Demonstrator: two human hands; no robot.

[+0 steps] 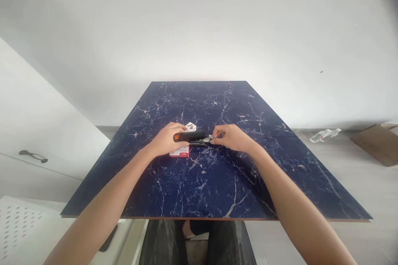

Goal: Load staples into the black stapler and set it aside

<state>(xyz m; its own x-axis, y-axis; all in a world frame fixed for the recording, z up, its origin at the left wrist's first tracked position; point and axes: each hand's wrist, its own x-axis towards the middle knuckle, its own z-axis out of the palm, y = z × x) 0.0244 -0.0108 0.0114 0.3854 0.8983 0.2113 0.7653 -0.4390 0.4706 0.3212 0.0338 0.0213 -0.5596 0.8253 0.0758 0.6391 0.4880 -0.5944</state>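
Note:
A black stapler with an orange patch lies sideways over the table, its top arm lifted away from the lower part. My left hand is closed around its rear end. At the stapler's front end, the fingertips of my right hand pinch a small silvery piece, too small to name for sure. Under and in front of my left hand lies a red and white box, partly covered. Just behind the stapler a white printed piece shows beside my left fingers.
The dark blue marbled table stands against a white wall. On the floor to the right are a clear plastic bottle and a cardboard box. A white cabinet with a dark handle is at the left.

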